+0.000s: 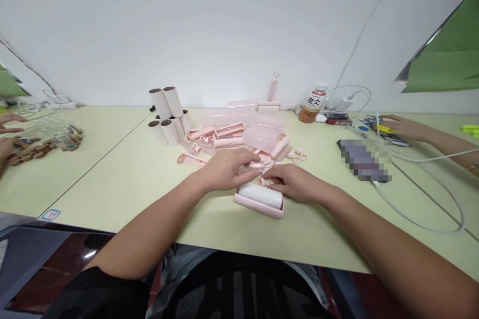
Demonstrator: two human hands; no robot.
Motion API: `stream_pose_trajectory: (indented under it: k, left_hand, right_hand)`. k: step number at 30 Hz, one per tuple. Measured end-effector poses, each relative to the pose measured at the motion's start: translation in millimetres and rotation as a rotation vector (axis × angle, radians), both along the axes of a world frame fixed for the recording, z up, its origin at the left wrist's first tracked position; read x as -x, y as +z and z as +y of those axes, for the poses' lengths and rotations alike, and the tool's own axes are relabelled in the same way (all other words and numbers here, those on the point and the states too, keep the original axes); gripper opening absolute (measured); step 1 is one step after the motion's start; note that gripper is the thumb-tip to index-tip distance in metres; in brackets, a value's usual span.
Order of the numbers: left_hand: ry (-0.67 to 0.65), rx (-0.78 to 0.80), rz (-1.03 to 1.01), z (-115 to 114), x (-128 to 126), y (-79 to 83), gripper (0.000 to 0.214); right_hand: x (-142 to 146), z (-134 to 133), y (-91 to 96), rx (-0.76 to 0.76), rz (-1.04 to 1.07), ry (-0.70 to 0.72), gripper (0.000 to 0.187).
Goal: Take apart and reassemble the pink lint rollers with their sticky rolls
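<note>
In my left hand (226,168) is a short clear pinkish tube (256,165), gripped between thumb and fingers. Close by, the fingertips of my right hand (295,180) are closed on a small pink end piece (261,181), partly hidden by the fingers. Just below both hands lies a pink lint roller case (258,206) with a white roll (261,195) in it. Beyond my hands is a pile of pink lint roller parts, with a translucent pink cover (260,137), an open pink holder (229,130) and small heart-shaped loops (300,155).
Several cardboard-cored white rolls (171,102) stand at the pile's left. An upright pink roller (273,88) is near the wall. To the right are a drink bottle (313,104) and a phone (362,160) with a cable. Other people's hands (400,127) work at both sides.
</note>
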State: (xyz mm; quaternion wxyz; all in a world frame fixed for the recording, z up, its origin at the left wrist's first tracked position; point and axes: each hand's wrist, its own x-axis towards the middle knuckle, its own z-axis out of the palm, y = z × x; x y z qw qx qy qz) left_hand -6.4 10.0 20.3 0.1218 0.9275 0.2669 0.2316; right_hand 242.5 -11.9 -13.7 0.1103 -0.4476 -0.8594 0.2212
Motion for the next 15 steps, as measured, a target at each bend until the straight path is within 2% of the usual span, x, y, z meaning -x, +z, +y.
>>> stream_pose_trajectory:
  k: [4, 7, 11, 15]
  left_hand:
    - [0.002, 0.013, 0.053, 0.4, 0.7, -0.8, 0.032]
    - [-0.015, 0.036, 0.054, 1.2, 0.3, -2.3, 0.038]
    - [-0.037, 0.085, 0.081, 0.4, -0.9, -2.0, 0.039]
    - [-0.054, 0.127, 0.105, -0.7, -1.3, 1.6, 0.037]
  right_hand:
    - [-1.6, 1.4, -1.8, -0.096, 0.021, -0.023, 0.004]
    - [-1.6, -0.5, -1.5, -0.172, 0.097, -0.039, 0.004]
    - [2.8, -7.2, -0.2, -0.139, 0.251, -0.097, 0.004]
    - [4.1, -11.9, 2.3, -0.130, 0.369, -0.075, 0.009]
